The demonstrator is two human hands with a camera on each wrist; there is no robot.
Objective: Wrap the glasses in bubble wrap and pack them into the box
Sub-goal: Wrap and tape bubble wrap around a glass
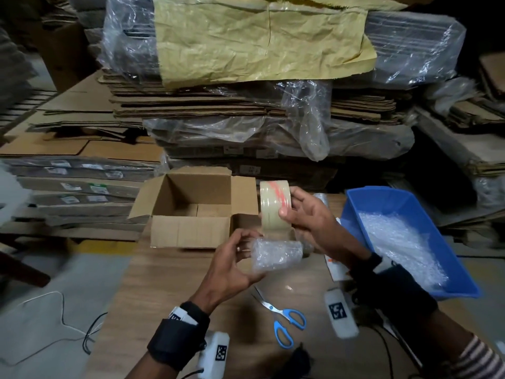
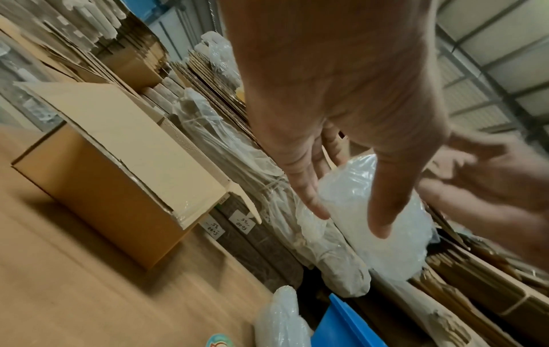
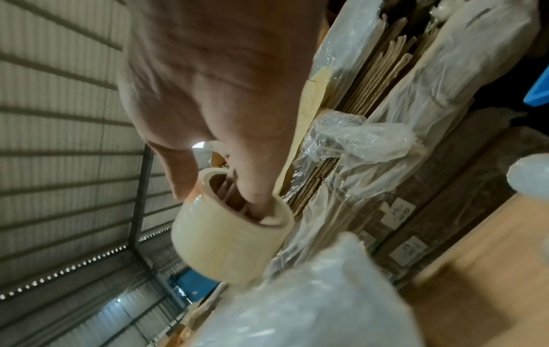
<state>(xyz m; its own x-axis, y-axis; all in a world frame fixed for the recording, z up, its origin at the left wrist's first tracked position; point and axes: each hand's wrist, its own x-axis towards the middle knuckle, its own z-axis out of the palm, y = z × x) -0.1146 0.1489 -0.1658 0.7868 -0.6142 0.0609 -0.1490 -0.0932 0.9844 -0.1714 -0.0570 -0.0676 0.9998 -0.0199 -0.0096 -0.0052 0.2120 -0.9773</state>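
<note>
Bubble wrap [image 1: 276, 255] rolled into a short, cloudy cylinder sits in your left hand [image 1: 232, 266], held above the wood-grain table [image 1: 169, 285] just in front of the box [image 1: 191, 212]. Your fingers and thumb curl round its crinkled, glossy skin; the glass inside is presumably there, but the plastic hides it and I cannot make it out. From the left wrist view the bundle [image 2: 383, 211] bulges pale and puffy between your thumb and fingers.

Your right hand [image 1: 314, 217] grips a roll of tape [image 1: 274, 206], a thick translucent beige ring with a reddish smear on its face. The right wrist view shows your fingers [image 3: 255, 199] hooked inside its cardboard core, with the thumb against the smooth outer band. The roll stands just above the wrapped bundle, and its lower edge seems to meet it.

That box is plain brown corrugated card, all four flaps folded outward, its inside bare card.

To your right, a blue plastic bin [image 1: 461, 242] with slanted walls holds a heap of loose, frosted bubble wrap. Scissors [image 1: 284, 318] with bright steel blades and blue loop handles lie flat on the table near your wrists. Behind everything rise stacks of flattened cardboard [image 1: 232, 105] under wrinkled clear film and a creased yellow sheet [image 1: 259, 39].
</note>
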